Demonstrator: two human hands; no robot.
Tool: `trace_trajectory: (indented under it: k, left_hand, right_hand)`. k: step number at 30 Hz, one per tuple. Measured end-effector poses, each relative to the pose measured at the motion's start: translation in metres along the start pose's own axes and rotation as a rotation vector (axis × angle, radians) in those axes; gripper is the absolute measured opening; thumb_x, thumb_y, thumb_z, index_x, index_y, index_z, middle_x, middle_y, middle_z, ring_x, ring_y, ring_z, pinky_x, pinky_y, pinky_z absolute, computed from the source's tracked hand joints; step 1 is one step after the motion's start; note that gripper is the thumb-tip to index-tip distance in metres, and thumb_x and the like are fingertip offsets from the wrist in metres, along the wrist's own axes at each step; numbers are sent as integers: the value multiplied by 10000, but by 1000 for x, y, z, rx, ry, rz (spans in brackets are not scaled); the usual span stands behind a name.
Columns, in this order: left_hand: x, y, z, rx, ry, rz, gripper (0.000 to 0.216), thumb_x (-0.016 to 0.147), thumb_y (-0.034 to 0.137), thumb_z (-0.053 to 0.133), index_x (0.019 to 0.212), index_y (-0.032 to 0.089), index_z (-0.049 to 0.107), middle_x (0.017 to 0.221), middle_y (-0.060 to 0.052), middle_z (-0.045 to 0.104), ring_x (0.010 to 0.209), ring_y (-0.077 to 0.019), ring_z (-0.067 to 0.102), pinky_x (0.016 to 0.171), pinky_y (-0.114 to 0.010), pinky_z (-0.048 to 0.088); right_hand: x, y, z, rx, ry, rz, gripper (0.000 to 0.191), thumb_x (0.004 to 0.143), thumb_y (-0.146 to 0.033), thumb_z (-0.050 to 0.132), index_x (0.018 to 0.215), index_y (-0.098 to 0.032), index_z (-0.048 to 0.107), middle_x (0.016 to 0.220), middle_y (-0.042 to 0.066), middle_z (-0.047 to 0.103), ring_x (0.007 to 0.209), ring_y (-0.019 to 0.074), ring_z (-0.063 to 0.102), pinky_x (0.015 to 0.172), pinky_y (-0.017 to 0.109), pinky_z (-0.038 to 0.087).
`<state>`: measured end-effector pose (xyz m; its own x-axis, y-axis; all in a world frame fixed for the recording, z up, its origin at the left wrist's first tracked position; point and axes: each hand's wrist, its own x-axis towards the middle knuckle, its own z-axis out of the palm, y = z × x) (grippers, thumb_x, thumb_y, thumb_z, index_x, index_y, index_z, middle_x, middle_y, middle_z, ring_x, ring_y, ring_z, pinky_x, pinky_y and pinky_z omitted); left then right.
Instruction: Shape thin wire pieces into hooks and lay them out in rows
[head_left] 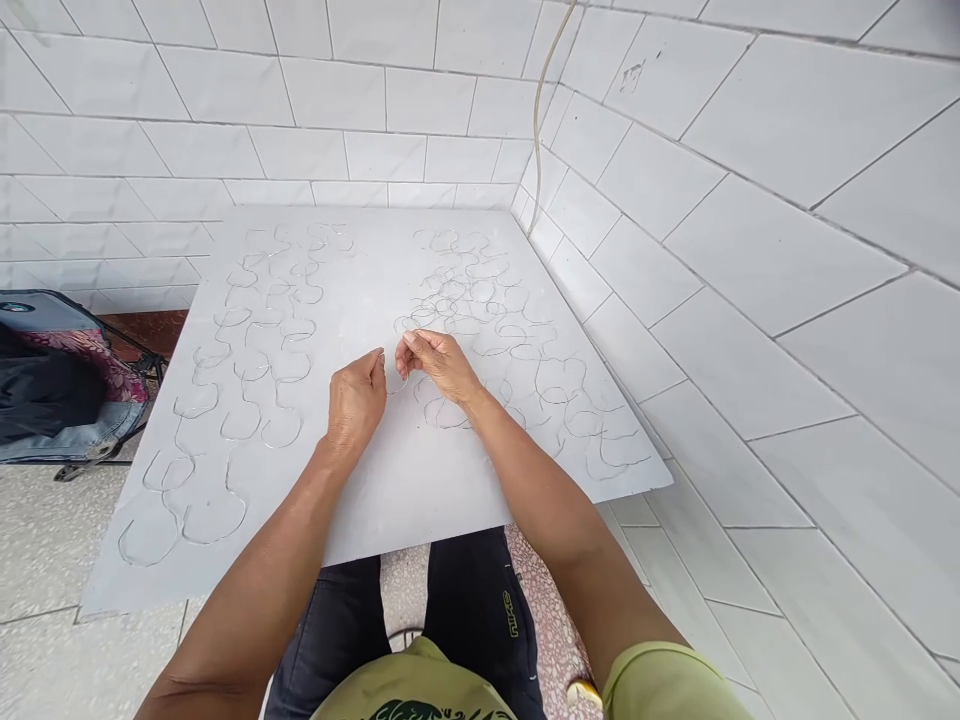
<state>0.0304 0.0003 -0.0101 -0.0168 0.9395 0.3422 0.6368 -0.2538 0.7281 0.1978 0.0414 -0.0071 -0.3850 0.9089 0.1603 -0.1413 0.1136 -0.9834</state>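
Note:
Over the middle of the grey-white board [375, 500], my left hand [358, 402] and my right hand [440, 364] face each other. Between them curves a thin metal wire [400, 388], with the fingertips of both hands pinched on it. Its ends are hidden by the fingers. Rows of hook-shaped bent wires [245, 508] lie on the board to the left of my hands. To the right, and partly under my right hand and forearm, several more curved wires [525, 352] lie scattered and overlapping.
White tiled walls [750, 340] stand behind the board and along its right side. A thin cable [537, 120] hangs down in the corner. At the left is a folding chair [112, 425] with a dark bag [49, 385] on it. My legs [472, 600] are below the front edge.

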Motion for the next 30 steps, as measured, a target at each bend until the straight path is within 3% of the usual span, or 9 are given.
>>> trace_trajectory:
  k: [3,7,11,16,19,25,30]
  left_hand:
    - [3,-3,-3,-15,-17,9,342,986,361,446,840,207,713,628,18,342,608,-157,301,611,-297,274]
    - [5,-4,-6,1,-40,40,359,992,351,454,979,183,771,628,17,409,603,-147,345,616,-286,314]
    - [4,-1,-9,20,33,4,345,1005,345,446,912,190,740,623,26,370,599,-139,297,591,-283,290]
    - [2,4,-10,-5,114,-32,355,1010,343,437,780,191,661,638,30,309,612,-136,252,588,-281,275]
    - [3,4,-10,-31,110,-85,332,993,366,457,851,205,711,639,27,334,603,-140,286,587,-279,295]
    - [4,1,-10,6,66,-113,367,983,347,460,1060,195,785,620,28,412,595,-147,354,601,-281,344]
    - [5,-1,-9,3,34,-99,371,976,348,490,1097,190,802,606,20,458,586,-153,394,605,-297,381]
  right_hand:
    - [2,3,-5,2,-4,23,516,951,-684,597,836,-185,659,780,36,649,710,145,620,712,299,564]
    - [0,-1,-8,41,-20,14,510,956,-668,602,888,-172,698,836,61,682,770,164,649,730,311,576]
    - [-1,-4,-8,60,64,-54,435,949,-602,654,1013,-178,729,934,80,716,830,174,672,690,295,575]
    - [4,0,-5,-6,272,-59,329,893,-518,731,922,-192,699,770,23,681,658,134,607,548,250,520]
    - [4,0,-3,-68,315,-60,335,936,-530,656,956,-200,709,742,20,687,635,139,616,543,258,527]
    - [-2,-1,-8,-294,297,-129,347,1001,-454,567,1227,-247,730,772,6,719,672,148,651,647,285,543]
    - [-2,5,-13,-592,270,-209,306,1025,-388,512,1138,-266,770,852,25,712,791,176,662,714,308,527]
